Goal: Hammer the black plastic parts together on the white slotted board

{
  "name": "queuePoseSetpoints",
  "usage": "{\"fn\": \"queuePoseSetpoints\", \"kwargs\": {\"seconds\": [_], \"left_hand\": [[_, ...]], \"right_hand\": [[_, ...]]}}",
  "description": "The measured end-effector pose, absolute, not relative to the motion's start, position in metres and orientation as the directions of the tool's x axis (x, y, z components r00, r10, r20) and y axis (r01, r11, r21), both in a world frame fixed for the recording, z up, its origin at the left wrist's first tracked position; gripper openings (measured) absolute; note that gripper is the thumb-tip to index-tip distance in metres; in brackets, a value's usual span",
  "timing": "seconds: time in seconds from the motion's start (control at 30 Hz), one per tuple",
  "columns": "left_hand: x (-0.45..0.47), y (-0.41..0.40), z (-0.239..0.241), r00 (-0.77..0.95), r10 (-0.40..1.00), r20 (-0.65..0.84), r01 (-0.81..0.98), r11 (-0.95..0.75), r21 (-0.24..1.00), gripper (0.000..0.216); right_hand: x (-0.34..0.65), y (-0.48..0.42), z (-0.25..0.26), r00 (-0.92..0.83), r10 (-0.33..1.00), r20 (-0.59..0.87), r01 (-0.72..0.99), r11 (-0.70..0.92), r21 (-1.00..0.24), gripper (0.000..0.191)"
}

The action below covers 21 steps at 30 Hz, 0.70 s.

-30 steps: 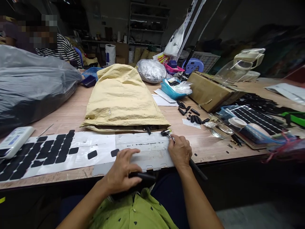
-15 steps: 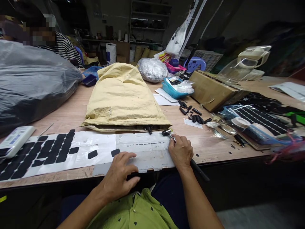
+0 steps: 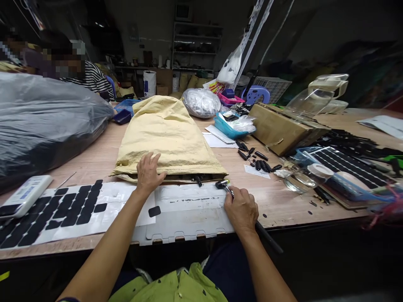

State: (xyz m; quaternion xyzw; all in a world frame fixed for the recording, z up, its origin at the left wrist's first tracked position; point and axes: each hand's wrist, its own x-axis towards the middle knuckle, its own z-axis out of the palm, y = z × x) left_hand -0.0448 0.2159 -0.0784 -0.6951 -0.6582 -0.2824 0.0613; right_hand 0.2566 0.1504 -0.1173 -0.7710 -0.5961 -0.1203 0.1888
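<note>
Near the sack (image 3: 171, 134), right hand (image 3: 242, 209) around black-handled tool (image 3: 268, 237)

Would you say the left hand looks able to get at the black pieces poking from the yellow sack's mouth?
Probably yes: the left hand looks empty at the edge of the sack, with nothing visible blocking its way to the black pieces.

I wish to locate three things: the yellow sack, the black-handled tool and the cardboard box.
Yellow sack (image 3: 171, 136): head view, middle of its upper side.
Black-handled tool (image 3: 269, 238): head view, on its handle.
Cardboard box (image 3: 277, 128): head view, on its near side.
</note>
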Motion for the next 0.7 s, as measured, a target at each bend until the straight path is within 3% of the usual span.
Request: {"fn": "queuePoseSetpoints", "kwargs": {"seconds": [0.17, 0.5, 0.6, 0.7], "left_hand": [[-0.038, 0.232, -0.088, 0.054, 0.912, 0.406, 0.934, -0.191, 0.303, 0.014], [-0.010, 0.236, -0.087, -0.067, 0.835, 0.546, 0.918, -0.163, 0.362, 0.024], [0.020, 0.241, -0.076, 0.045, 0.811, 0.583, 0.873, -0.316, 0.373, 0.023], [0.053, 0.252, -0.073, 0.263, 0.752, 0.605, 0.776, -0.537, 0.330, 0.021]], "right_hand": [[0.258, 0.150, -0.118, 0.251, 0.867, 0.430, 0.968, -0.213, -0.136, 0.023], [0.262, 0.152, -0.124, 0.175, 0.846, 0.503, 0.984, -0.160, -0.073, 0.020], [0.261, 0.151, -0.123, 0.153, 0.837, 0.525, 0.988, -0.143, -0.059, 0.021], [0.263, 0.148, -0.123, 0.121, 0.850, 0.512, 0.993, -0.112, -0.047, 0.025]]}}
